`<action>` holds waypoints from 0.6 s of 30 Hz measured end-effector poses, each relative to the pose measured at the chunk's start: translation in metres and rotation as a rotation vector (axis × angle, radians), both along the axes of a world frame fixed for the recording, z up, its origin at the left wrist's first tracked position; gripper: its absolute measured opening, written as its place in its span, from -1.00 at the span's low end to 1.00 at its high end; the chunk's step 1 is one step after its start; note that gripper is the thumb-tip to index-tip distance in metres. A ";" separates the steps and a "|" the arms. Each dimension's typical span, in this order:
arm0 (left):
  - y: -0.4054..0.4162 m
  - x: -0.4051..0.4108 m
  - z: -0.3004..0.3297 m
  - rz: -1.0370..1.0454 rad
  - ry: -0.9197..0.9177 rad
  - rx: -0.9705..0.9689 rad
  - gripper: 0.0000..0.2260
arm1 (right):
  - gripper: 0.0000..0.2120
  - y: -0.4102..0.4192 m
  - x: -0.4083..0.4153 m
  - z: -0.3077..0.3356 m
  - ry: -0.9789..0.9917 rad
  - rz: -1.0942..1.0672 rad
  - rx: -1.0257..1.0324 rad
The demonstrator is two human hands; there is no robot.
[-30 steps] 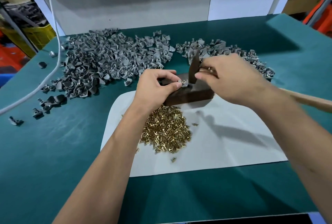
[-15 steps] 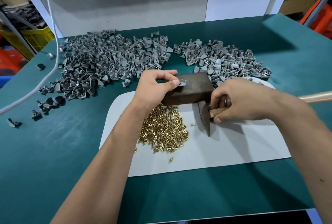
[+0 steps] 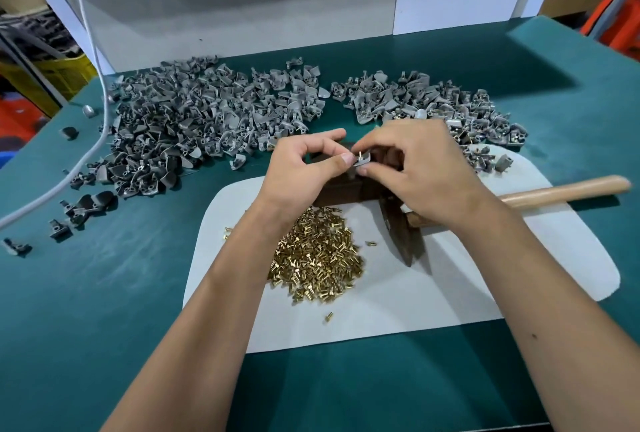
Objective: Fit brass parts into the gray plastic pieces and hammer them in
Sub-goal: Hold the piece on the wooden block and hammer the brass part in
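Gray plastic piece (image 3: 362,162) with a brass pin: we pinch it with both hands, left (image 3: 304,171) and right (image 3: 420,168), above the dark block (image 3: 341,189).

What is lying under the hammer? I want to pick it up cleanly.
The hammer lies on the white mat, its wooden handle running right over the green table. The right hand hides the head's joint, so anything beneath there is unseen.

bright overhead light, wide-angle edge distortion
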State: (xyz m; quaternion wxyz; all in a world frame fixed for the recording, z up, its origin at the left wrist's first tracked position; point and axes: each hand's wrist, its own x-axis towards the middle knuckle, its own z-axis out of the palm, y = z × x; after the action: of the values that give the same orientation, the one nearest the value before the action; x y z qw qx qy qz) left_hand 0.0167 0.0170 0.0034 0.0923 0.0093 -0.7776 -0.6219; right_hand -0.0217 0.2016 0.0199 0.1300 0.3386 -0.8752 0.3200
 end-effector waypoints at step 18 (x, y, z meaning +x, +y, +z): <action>-0.093 -0.001 -0.013 0.505 -0.148 -0.696 -0.76 | -0.94 0.009 0.009 -0.003 -0.111 0.088 0.084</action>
State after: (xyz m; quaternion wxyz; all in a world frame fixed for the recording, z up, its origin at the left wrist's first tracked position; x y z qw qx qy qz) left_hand 0.0161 -0.0757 -0.0099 0.1831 0.2123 -0.9187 -0.2783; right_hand -0.0128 0.2101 0.0171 0.0527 0.3636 -0.8781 0.3067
